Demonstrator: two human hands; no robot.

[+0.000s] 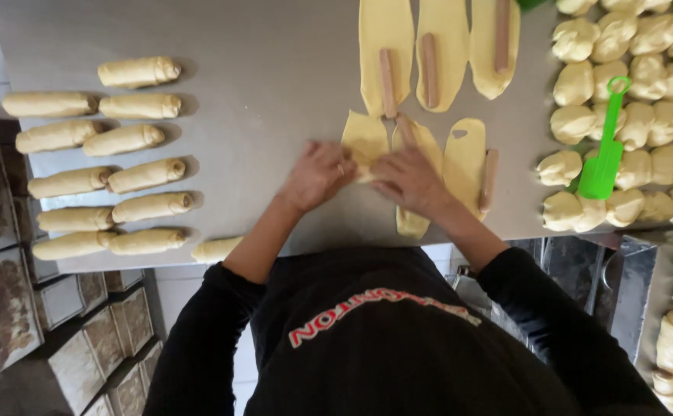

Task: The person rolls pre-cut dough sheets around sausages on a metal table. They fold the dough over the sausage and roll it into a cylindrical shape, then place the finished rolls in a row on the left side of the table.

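My left hand (317,173) and my right hand (409,181) press together on a flat yellow dough strip (367,139) near the front edge of the grey steel table (275,85). The fingers curl over the dough, and a sausage end (406,127) pokes out just beyond my right hand. Right of it lies another dough strip (463,158) with a sausage (489,179) at its edge. Three more dough strips with sausages (386,81) lie farther back.
Several rolled dough logs (120,140) sit in two columns at the left, one more roll (214,249) at the front edge. Several knotted dough balls (644,77) crowd the right side around a green plastic scraper (604,154). Baking tins (82,331) stand below left.
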